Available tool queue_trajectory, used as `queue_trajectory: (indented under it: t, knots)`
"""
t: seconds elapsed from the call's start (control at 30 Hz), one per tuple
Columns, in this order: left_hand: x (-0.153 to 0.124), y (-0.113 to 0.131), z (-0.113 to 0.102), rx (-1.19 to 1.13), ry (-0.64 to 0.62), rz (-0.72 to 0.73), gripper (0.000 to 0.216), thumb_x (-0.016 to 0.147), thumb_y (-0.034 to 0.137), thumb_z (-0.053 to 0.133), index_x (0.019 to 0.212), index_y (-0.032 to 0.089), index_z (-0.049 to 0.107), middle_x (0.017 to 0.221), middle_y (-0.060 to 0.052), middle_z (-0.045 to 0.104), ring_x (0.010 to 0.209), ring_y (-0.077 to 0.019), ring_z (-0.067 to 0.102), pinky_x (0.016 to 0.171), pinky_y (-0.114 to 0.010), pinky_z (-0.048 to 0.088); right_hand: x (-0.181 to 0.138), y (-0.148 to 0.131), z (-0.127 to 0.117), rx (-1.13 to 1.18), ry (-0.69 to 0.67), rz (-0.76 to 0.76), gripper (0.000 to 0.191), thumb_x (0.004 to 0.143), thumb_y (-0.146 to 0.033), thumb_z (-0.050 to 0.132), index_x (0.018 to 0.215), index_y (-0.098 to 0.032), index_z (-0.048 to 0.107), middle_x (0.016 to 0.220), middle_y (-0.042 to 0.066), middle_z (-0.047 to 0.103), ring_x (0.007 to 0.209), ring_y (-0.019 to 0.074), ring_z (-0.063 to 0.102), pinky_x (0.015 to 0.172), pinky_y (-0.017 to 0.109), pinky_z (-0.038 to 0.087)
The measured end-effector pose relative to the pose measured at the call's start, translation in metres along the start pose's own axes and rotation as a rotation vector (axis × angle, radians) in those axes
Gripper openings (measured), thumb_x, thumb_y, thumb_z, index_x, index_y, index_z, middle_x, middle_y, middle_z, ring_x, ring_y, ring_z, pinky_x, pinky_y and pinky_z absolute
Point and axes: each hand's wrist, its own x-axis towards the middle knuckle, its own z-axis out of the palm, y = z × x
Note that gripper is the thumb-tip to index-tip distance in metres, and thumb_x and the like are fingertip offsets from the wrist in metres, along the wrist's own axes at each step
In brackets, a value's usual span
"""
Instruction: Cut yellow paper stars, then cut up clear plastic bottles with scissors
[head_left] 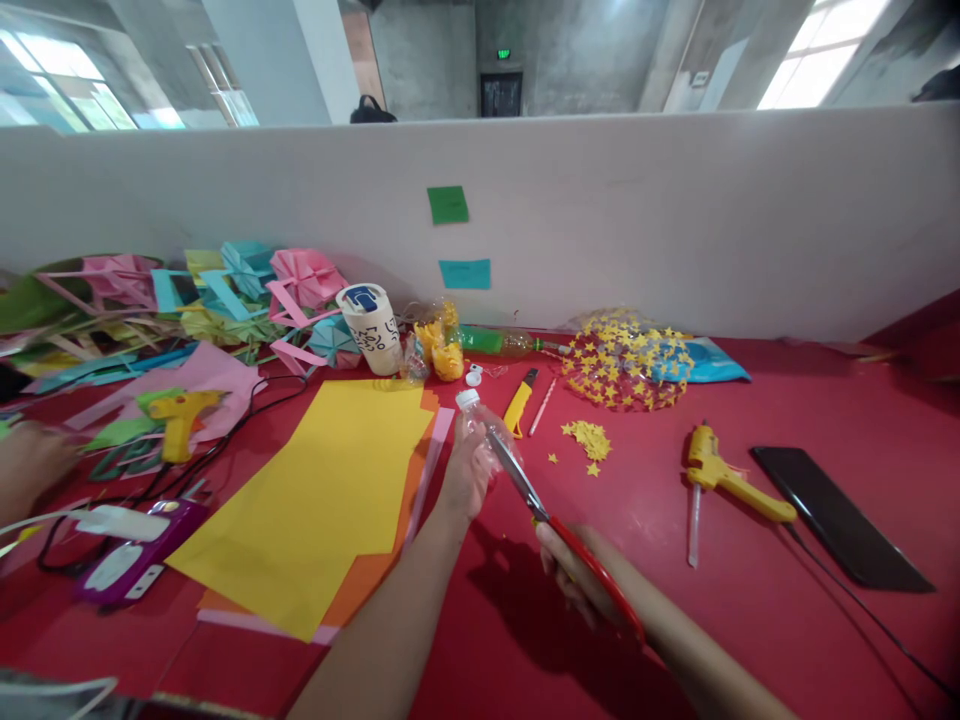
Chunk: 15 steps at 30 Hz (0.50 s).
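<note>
My left hand (466, 472) is wrapped round a clear plastic bottle (480, 420), held just above the red table (645, 620) with its neck pointing away from me. My right hand (574, 575) grips red-handled scissors (551, 525); their blades lie against the bottle's side. A white bottle cap (473, 377) rests on the table beyond the bottle.
A stack of yellow and orange paper (315, 500) lies to the left. Yellow glue guns (731, 480) (180, 420), a yellow utility knife (519, 402), a black phone (840, 515), yellow paper stars (622, 360), a paper cup (371, 328) and folded paper shapes (225, 295) surround it. Another person's hand (26, 465) is at far left.
</note>
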Motion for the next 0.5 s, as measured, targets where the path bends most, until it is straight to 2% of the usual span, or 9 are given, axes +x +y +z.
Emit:
queue_trajectory:
  t: [0.37, 0.5]
  knots:
    - [0.002, -0.005, -0.001, -0.035, 0.051, 0.001, 0.036, 0.082, 0.034, 0.071, 0.116, 0.025, 0.061, 0.106, -0.001, 0.070, 0.108, -0.0152, 0.065, 0.095, -0.026, 0.048, -0.007, -0.014, 0.006, -0.031, 0.059, 0.073, 0.070, 0.066, -0.093, 0.040, 0.061, -0.022, 0.041, 0.034, -0.011, 0.033, 0.023, 0.0050, 0.033, 0.025, 0.016, 0.032]
    - [0.003, -0.006, -0.003, -0.045, 0.060, -0.011, 0.035, 0.081, 0.037, 0.071, 0.112, 0.024, 0.062, 0.106, -0.002, 0.070, 0.107, -0.0169, 0.065, 0.094, -0.028, 0.049, -0.009, -0.018, 0.006, -0.069, 0.066, 0.096, 0.071, 0.064, -0.094, 0.040, 0.060, -0.023, 0.041, 0.034, -0.011, 0.033, 0.024, 0.0058, 0.036, 0.025, 0.016, 0.031]
